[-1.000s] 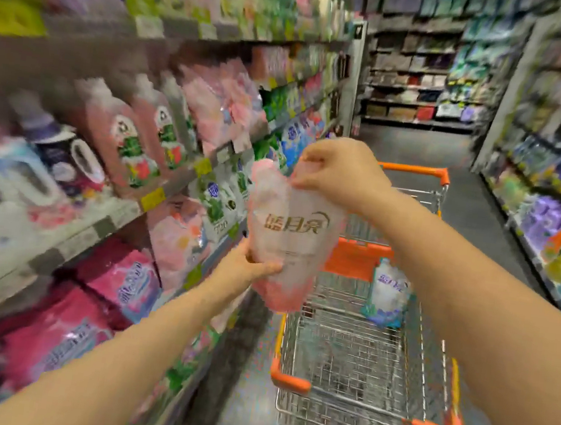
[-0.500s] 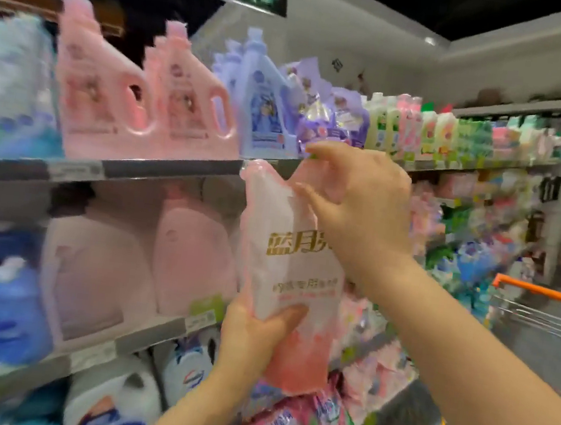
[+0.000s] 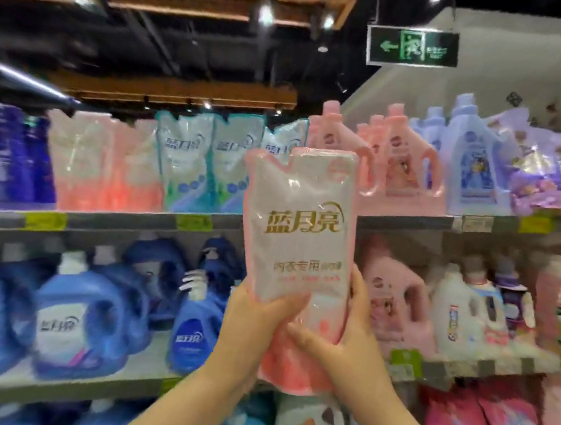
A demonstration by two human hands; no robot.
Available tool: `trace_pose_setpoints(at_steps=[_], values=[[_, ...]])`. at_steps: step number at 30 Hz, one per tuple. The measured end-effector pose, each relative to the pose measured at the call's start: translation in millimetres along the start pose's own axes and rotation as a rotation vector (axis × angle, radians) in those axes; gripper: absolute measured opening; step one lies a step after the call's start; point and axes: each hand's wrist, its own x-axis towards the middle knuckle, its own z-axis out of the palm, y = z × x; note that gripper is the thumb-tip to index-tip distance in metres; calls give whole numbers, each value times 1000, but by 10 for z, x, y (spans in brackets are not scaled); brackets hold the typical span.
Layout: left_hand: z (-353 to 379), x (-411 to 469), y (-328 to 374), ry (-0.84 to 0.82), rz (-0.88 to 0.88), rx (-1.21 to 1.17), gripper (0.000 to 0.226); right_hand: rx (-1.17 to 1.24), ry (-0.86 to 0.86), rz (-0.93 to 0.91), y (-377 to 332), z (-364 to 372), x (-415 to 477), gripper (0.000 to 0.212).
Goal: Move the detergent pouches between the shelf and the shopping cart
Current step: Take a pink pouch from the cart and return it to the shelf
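Head view: left hand (image 3: 250, 326) and right hand (image 3: 347, 346) now grip the pink detergent pouch (image 3: 301, 222) low, raised toward the top shelf (image 3: 110, 223), probably for shelving.

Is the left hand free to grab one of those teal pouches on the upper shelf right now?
Probably not yet: the left hand grips the lower part of the pink pouch, as does the right hand. The teal pouches stand at the shelf front, so it would only need to let go first.
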Motion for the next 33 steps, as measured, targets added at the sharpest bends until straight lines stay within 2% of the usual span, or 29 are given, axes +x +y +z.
trace_pose_setpoints(at_steps=[4, 6, 12, 16, 19, 21, 24, 26, 29, 33], values=[[-679, 270, 242, 40, 70, 74, 35, 103, 1, -29, -8, 764, 301, 103], [-1245, 485, 422, 82, 107, 121, 32, 152, -24, -61, -68, 1378, 552, 100], [-2244, 1032, 828, 84, 233, 148, 24, 152, -24, -168, -276, 2483, 1171, 101], [-2672, 1582, 997, 138, 184, 225, 37, 194, -43, -223, -339, 2939, 1752, 91], [-2838, 1993, 1091, 221, 127, 285, 69, 227, -68, -254, -333, 3172, 2250, 85], [-2906, 2253, 1121, 222, 140, 342, 77, 245, -77, -264, -268, 3277, 2581, 92], [-3010, 2622, 1183, 202, 97, 499, 52, 186, -98, -279, -168, 3390, 3055, 101], [-3086, 2847, 1218, 205, 30, 515, 45, 168, -117, -283, -100, 3463, 3348, 105], [-3153, 3105, 1222, 240, -40, 418, 40, 136, -184, -284, -11, 3602, 3642, 102], [-3185, 3388, 1065, 316, -5, 274, 33, 92, -230, -265, 117, 3762, 3799, 92]])
